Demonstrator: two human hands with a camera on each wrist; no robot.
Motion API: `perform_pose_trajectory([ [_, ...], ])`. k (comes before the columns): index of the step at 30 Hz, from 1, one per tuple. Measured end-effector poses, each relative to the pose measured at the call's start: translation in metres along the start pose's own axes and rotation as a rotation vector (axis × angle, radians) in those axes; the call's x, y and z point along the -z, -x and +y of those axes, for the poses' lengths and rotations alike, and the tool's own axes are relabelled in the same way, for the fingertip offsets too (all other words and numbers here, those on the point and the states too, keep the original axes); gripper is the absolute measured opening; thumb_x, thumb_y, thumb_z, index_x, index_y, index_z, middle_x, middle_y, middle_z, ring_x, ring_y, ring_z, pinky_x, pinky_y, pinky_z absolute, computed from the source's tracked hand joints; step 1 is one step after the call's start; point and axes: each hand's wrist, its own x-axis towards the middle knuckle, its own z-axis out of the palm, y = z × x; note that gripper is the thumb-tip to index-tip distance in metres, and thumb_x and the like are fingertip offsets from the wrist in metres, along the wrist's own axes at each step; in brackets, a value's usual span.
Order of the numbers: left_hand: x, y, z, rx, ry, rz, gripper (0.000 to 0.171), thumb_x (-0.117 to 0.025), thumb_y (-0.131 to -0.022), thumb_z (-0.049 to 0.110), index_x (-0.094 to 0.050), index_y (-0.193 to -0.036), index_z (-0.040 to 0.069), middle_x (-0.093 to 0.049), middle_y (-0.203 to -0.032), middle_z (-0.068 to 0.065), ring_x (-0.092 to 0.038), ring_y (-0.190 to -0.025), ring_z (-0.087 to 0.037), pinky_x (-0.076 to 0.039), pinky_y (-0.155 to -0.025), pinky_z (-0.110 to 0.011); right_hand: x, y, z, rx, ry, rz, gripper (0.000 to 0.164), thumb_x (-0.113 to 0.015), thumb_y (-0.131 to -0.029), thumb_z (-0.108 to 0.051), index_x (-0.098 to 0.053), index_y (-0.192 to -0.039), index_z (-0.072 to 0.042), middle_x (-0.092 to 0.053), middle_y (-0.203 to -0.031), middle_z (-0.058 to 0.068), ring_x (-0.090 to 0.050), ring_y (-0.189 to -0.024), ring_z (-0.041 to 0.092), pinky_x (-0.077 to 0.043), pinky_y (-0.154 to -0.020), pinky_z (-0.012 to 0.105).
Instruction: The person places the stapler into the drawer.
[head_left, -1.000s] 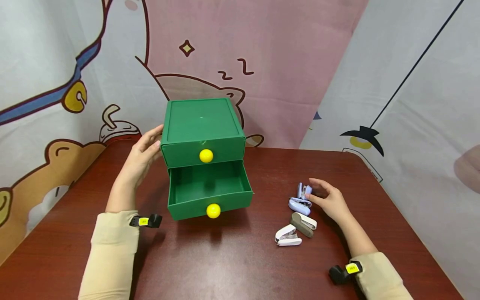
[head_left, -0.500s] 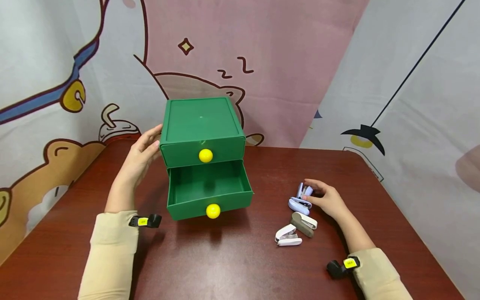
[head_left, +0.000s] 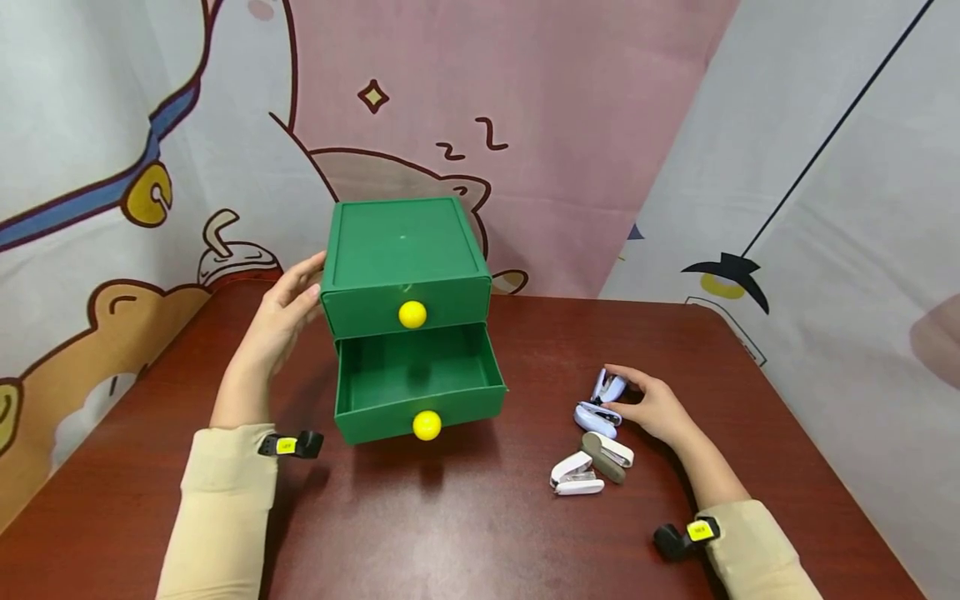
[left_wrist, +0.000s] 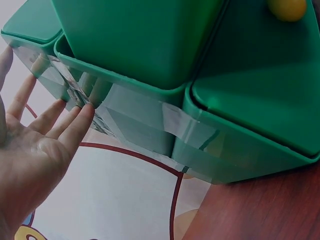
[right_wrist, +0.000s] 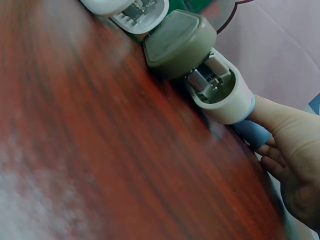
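A green two-drawer cabinet (head_left: 405,242) stands with its lower drawer (head_left: 468,407) pulled out; inside, the drawer's floor shows bare. My left hand (head_left: 273,327) rests straight fingertips on the cabinet's left side, which is clear plastic in the left wrist view. To the right, my right hand (head_left: 656,408) pinches a light blue stapler (head_left: 613,388) between thumb and fingers. Touching or just in front of it lies another light blue stapler (head_left: 596,421). Nearer me are an olive and white stapler (head_left: 602,458) and a white stapler (head_left: 579,485), its arms spread apart.
Yellow ball knobs stick out from the upper drawer (head_left: 367,312) and the lower one. The dark red table (head_left: 465,533) reaches back to a cartoon-printed cloth (head_left: 555,150). Camera bands are worn on both wrists.
My right hand has shifted a little left, its fingers closing around the far light blue stapler, which has tilted. The nearer light blue one has slid slightly left. My left hand stays put.
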Motion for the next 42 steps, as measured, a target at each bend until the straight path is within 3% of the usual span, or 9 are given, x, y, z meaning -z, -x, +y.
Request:
perform_pose_trajectory([
  [8, 0.0, 0.0, 0.001, 0.005, -0.002, 0.004, 0.047, -0.046, -0.102, 0.014, -0.036, -0.148, 0.009, -0.042, -0.141, -0.008, -0.044, -0.125, -0.018, -0.042, -0.095, -0.027, 0.0, 0.001, -0.003, -0.028, 0.0, 0.019, 0.059, -0.079, -0.078, -0.01, -0.057, -0.131, -0.003, -0.062, -0.113, 0.019, -0.057, -0.097, 0.031, -0.046, -0.078, 0.04],
  [14, 0.0, -0.001, 0.001, 0.003, 0.005, 0.007, 0.047, -0.047, -0.102, 0.014, -0.037, -0.148, 0.008, -0.043, -0.14, -0.007, -0.045, -0.124, -0.018, -0.042, -0.095, -0.028, 0.002, 0.001, -0.006, -0.046, -0.034, 0.054, 0.057, -0.078, -0.078, -0.007, -0.057, -0.13, 0.0, -0.064, -0.108, 0.021, -0.06, -0.092, 0.029, -0.047, -0.07, 0.024],
  [19, 0.0, 0.0, 0.0, -0.002, 0.006, 0.005, 0.047, -0.046, -0.102, 0.014, -0.037, -0.148, 0.008, -0.043, -0.14, -0.008, -0.045, -0.124, -0.018, -0.042, -0.095, -0.027, 0.004, 0.0, -0.015, -0.052, -0.073, 0.105, 0.056, -0.078, -0.078, -0.005, -0.057, -0.13, 0.001, -0.063, -0.108, 0.023, -0.062, -0.093, 0.033, -0.048, -0.071, 0.02],
  [24, 0.001, 0.001, 0.0, -0.003, 0.0, 0.009, 0.047, -0.047, -0.102, 0.015, -0.037, -0.148, 0.009, -0.043, -0.139, -0.007, -0.046, -0.123, -0.017, -0.043, -0.093, -0.025, 0.007, 0.001, -0.043, -0.023, -0.12, 0.148, 0.056, -0.077, -0.078, 0.0, -0.056, -0.13, 0.003, -0.062, -0.11, 0.025, -0.062, -0.093, 0.035, -0.047, -0.069, 0.016],
  [28, 0.0, 0.001, 0.0, -0.004, 0.003, 0.007, 0.047, -0.047, -0.102, 0.015, -0.038, -0.148, 0.009, -0.044, -0.139, -0.006, -0.046, -0.123, -0.017, -0.043, -0.093, -0.025, 0.011, 0.004, -0.074, 0.035, -0.147, 0.178, 0.055, -0.076, -0.077, 0.006, -0.056, -0.128, 0.007, -0.061, -0.11, 0.027, -0.061, -0.09, 0.036, -0.048, -0.067, 0.019],
  [36, -0.001, 0.0, 0.001, 0.003, -0.01, 0.002, 0.047, -0.047, -0.102, 0.016, -0.037, -0.148, 0.009, -0.042, -0.141, -0.008, -0.042, -0.127, -0.019, -0.042, -0.095, -0.027, 0.007, -0.002, -0.09, 0.094, -0.145, 0.231, 0.06, -0.081, -0.074, -0.001, -0.061, -0.129, -0.01, -0.061, -0.12, 0.009, -0.051, -0.106, 0.008, -0.039, -0.087, 0.018],
  [42, 0.0, 0.0, 0.001, 0.004, -0.005, 0.009, 0.047, -0.047, -0.102, 0.015, -0.038, -0.148, 0.009, -0.044, -0.139, -0.007, -0.043, -0.125, -0.018, -0.042, -0.095, -0.027, 0.012, 0.0, -0.146, 0.185, -0.221, 0.235, 0.058, -0.078, -0.07, 0.01, -0.061, -0.125, 0.001, -0.061, -0.118, 0.016, -0.052, -0.103, 0.005, -0.039, -0.089, 0.019],
])
